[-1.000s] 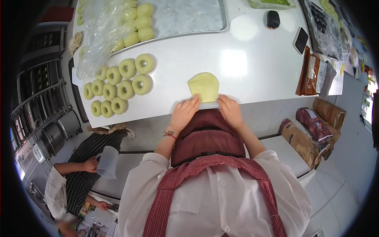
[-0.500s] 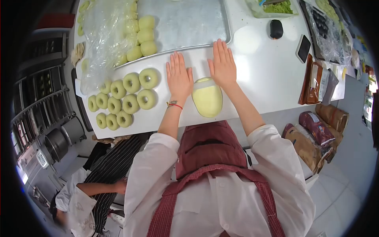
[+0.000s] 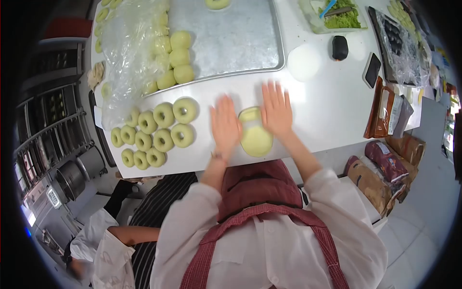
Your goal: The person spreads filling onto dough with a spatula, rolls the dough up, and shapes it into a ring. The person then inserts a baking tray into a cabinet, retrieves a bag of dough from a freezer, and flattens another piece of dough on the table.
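Observation:
A flat oval sheet of pale green dough (image 3: 256, 144) lies on the white table near its front edge. Across it runs a pale band (image 3: 250, 125) that looks like a white rolling pin, spanning the gap between my palms; its ends are hidden. My left hand (image 3: 225, 124) is flat at the left side of the dough, fingers stretched forward and slightly blurred. On the opposite side my right hand (image 3: 276, 111) lies flat too, fingers outstretched, overlapping the dough's edge. Several green dough rings (image 3: 163, 115) stand in rows left of my left hand.
Behind my hands is a metal tray (image 3: 226, 45) with dough balls (image 3: 180, 57) partly under plastic film (image 3: 132, 53). Toward the right are a tub of green shreds (image 3: 344, 17), a black object (image 3: 340, 47) and a phone (image 3: 372, 70). A co-worker's arm (image 3: 137, 235) shows lower left.
Both hands and the pale band have moved back toward my body, from the dough's far end nearer its middle. The view has shifted slightly, showing more of the tray. The co-worker's arm has moved.

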### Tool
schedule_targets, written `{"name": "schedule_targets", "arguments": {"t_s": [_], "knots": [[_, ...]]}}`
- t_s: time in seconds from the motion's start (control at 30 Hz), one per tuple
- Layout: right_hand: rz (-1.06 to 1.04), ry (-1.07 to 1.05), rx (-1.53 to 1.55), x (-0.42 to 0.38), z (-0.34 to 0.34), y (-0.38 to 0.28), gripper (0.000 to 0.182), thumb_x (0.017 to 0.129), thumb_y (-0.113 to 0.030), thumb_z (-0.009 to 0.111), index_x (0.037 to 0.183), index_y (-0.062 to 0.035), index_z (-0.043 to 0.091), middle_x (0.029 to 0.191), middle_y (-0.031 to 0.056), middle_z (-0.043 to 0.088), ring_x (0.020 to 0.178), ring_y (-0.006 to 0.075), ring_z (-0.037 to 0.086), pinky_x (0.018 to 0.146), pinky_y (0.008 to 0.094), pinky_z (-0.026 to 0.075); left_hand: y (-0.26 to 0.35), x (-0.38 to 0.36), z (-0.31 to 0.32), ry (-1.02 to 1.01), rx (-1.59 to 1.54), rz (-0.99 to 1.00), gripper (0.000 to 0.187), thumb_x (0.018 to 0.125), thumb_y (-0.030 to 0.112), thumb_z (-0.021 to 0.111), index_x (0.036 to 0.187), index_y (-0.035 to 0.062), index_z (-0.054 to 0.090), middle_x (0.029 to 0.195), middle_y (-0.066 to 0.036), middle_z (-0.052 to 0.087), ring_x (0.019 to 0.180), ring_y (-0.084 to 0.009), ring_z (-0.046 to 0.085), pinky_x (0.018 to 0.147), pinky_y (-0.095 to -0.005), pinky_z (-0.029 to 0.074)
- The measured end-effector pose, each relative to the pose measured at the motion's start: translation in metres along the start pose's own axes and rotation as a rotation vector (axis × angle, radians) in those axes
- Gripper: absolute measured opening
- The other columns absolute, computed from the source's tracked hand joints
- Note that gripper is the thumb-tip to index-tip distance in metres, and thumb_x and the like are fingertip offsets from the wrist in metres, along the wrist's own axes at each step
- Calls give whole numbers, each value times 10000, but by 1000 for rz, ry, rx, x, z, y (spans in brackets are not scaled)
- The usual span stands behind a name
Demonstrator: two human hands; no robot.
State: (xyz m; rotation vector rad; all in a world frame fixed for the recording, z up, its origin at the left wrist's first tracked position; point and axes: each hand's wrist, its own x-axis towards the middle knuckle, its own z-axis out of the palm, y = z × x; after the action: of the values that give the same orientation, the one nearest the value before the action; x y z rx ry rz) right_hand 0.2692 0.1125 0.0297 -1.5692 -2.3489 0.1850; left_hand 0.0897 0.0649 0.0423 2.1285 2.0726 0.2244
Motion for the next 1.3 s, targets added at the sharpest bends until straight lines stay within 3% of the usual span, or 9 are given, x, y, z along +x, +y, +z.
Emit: {"name": "schedule_targets", "arguments": {"t_s": [0.17, 0.33, 0.4, 0.57, 0.7, 0.87, 0.93, 1.07, 1.3], "knots": [[-22, -2, -60, 29, -12, -4, 631, 821, -149, 495, 1442, -77, 410, 1484, 116, 401, 1367, 318, 371, 1130, 478, 265, -3, 33, -1, 33, -55, 77, 620, 825, 131, 519, 1415, -17, 398, 1494, -147, 380, 1418, -319, 297, 1166, -490, 197], [43, 72, 103, 64, -4, 2, 430, 826, -193, 588, 1248, -111, 564, 1139, 96, 579, 1073, 300, 539, 910, 477, 420, -12, 63, -21, 451, -14, 80, 447, 867, 183, 613, 1298, 92, 533, 1314, -121, 534, 1256, -281, 481, 1088, -453, 323], [-87, -103, 280, 67, -19, 8, 315, 846, -204, 631, 1138, -91, 599, 1016, 81, 565, 942, 274, 553, 794, 459, 439, -25, 53, -32, 340, -72, 189, 413, 856, 194, 642, 1253, 114, 561, 1244, -91, 550, 1176, -267, 509, 1031, -436, 365], [-281, -266, 267, 18, -48, 19, 348, 811, -180, 684, 1150, -132, 623, 962, 74, 561, 953, 263, 558, 869, 371, 462, -42, 19, -21, -9, -308, 436, 354, 841, 201, 672, 1185, 143, 613, 1029, -30, 582, 972, -242, 555, 829, -387, 443], [-140, -233, 227, -11, -35, 8, 343, 832, -146, 671, 1171, -103, 637, 1104, 102, 595, 1029, 285, 569, 904, 414, 451, -22, 19, -41, 94, -210, 415, 380, 832, 163, 661, 1207, 141, 608, 1040, -30, 582, 960, -244, 554, 835, -405, 457], [-97, -15, 357, -136, -50, -44, 355, 790, -123, 671, 1132, -36, 638, 1125, 130, 603, 1082, 321, 554, 938, 461, 450, -15, -113, -8, 67, -345, 417, 366, 837, 92, 606, 1202, 80, 634, 1137, -90, 619, 1085, -251, 560, 981, -416, 433], [49, -207, 399, -97, -33, -28, 338, 813, -170, 669, 1124, -39, 654, 1103, 156, 591, 1070, 345, 550, 975, 473, 432, -14, -59, -15, -2, -312, 376, 312, 853, 132, 602, 1155, 80, 657, 1104, -80, 626, 1076, -263, 553, 1002, -437, 404], [251, 170, -29, -25, -13, -26, 590, 881, -246, 549, 1404, -11, 409, 1354, 178, 482, 1268, 374, 435, 1103, 504, 290, 4, -9, -10, 114, -103, 114, 443, 896, 208, 557, 1310, 50, 530, 1271, -102, 556, 1248, -283, 466, 1098, -500, 283], [115, -102, -12, -117, -13, -53, 703, 792, -161, 479, 1459, 3, 332, 1487, 163, 377, 1388, 333, 338, 1124, 586, 205, -4, -87, 1, 7, -52, 177, 627, 855, 164, 524, 1447, 31, 367, 1493, -134, 374, 1416, -297, 297, 1170, -547, 137]]}}
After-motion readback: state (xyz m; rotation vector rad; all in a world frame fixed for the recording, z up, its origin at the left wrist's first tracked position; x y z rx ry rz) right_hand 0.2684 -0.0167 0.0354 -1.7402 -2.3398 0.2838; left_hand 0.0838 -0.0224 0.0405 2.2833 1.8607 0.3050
